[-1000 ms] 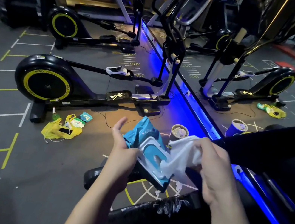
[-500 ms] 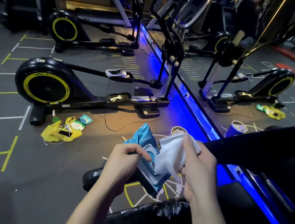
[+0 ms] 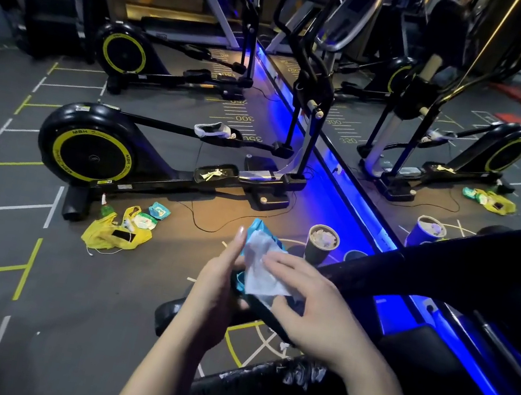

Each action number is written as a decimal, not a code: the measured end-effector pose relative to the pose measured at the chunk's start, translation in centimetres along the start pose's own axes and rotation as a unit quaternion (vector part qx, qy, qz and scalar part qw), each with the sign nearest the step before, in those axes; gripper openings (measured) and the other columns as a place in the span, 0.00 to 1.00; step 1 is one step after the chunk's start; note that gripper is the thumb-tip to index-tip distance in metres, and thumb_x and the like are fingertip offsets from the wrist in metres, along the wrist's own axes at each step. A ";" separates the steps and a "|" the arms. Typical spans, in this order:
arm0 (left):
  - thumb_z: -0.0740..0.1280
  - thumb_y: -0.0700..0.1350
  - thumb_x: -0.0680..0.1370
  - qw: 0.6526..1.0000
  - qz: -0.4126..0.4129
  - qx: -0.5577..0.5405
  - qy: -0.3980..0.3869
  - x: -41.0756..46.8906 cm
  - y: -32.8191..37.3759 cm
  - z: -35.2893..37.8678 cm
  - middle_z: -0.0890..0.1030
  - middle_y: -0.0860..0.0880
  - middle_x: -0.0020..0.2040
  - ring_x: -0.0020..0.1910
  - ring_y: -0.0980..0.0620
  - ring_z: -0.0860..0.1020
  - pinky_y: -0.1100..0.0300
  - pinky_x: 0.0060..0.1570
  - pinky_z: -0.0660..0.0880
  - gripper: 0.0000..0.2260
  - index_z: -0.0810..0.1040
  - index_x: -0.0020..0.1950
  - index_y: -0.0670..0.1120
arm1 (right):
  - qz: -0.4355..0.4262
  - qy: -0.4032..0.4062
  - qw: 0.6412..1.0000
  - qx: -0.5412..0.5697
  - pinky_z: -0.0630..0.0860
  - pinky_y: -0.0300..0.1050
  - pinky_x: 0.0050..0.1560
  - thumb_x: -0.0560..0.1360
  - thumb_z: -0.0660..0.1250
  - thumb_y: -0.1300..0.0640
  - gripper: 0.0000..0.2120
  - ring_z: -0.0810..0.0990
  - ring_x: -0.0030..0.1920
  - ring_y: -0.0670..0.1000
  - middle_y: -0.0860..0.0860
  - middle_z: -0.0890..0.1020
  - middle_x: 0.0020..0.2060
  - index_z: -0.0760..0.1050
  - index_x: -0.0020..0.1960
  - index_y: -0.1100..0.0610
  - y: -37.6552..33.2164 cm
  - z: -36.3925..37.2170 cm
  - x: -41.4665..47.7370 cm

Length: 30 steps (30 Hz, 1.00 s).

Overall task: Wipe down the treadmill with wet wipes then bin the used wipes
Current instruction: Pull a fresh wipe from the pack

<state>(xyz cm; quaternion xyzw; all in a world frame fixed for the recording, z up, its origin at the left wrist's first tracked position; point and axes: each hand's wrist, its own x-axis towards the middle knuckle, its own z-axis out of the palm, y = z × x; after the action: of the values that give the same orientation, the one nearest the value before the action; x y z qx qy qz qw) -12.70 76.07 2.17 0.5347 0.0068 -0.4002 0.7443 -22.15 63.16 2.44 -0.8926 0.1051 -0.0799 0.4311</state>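
Gym floor (image 3: 130, 296): cup (image 3: 316, 254) of crumpled wipes (image 3: 324, 238)

1. a gym: black elliptical trainers with yellow-ringed flywheels (image 3: 86, 149) in a row.
2. grey rubber floor (image 3: 79, 287) with painted lines and distance numbers.
3. black treadmill (image 3: 482, 271) by a blue-lit wall mirror (image 3: 350, 136).
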 end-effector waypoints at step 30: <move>0.73 0.42 0.73 0.992 0.108 -0.053 -0.024 2.7 1.5 -1.7 0.85 0.34 0.50 0.42 0.42 0.85 0.52 0.43 0.84 0.16 0.82 0.55 0.31 | 0.238 0.160 0.867 0.408 0.68 0.38 0.30 0.74 0.74 0.63 0.04 0.72 0.32 0.45 0.51 0.81 0.34 0.84 0.49 0.60 -0.5 -1.2 3.0</move>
<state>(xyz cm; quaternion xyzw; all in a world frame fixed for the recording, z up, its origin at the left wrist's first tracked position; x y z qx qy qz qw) -9.27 76.03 1.42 0.4825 -0.0484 -0.3291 0.8103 -19.48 61.80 3.74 -0.5601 0.3397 -0.1529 0.7399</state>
